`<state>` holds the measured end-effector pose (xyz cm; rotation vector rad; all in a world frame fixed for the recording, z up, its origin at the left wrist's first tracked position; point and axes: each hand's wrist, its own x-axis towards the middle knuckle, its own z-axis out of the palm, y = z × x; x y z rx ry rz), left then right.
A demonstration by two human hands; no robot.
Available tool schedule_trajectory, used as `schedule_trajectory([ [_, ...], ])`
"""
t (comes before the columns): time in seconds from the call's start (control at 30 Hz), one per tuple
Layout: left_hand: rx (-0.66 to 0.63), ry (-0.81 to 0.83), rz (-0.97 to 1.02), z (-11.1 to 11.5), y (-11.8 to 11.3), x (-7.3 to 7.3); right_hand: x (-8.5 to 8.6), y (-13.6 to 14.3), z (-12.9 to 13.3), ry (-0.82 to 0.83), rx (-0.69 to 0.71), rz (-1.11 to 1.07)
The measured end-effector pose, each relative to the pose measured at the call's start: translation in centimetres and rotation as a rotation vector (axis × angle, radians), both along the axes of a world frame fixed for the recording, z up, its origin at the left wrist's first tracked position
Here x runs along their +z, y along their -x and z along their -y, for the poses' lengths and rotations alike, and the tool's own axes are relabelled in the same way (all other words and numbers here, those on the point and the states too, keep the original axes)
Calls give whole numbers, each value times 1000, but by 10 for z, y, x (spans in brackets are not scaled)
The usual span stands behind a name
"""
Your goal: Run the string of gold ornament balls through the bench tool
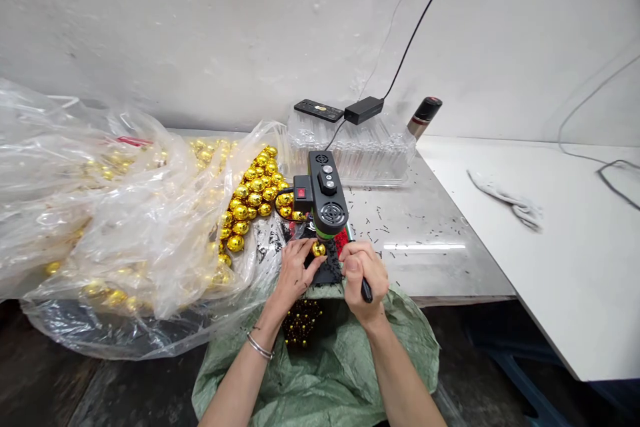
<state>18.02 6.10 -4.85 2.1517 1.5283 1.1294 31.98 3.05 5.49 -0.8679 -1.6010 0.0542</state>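
Pinching a gold ball (319, 249), the left hand (295, 273) faces the right hand (364, 275), fisted round a black tool (367, 291).

tool tip (345, 240) hidden behind hands, balls (100, 170) blurred inside plastic bag (100, 227)

Left hand (295, 273) pinches a gold ball (319, 249) (right hand (365, 273) grips a black tool (367, 291)).

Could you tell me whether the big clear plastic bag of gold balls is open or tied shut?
Open: the clear plastic bag gapes at its mouth, and shiny gold balls spill out toward the black machine.
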Motion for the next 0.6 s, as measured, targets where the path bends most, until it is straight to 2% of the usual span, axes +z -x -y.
schedule_trajectory([
  [0.33,7,-24,2,0,0,-6,-52,5,-13,-142,-51,-37],
  [0.5,1,1,16,0,0,-8,-64,6,-16,-162,-49,-95],
  [0.6,-3,23,25,0,1,-6,-65,3,-16,-158,-24,-28],
])
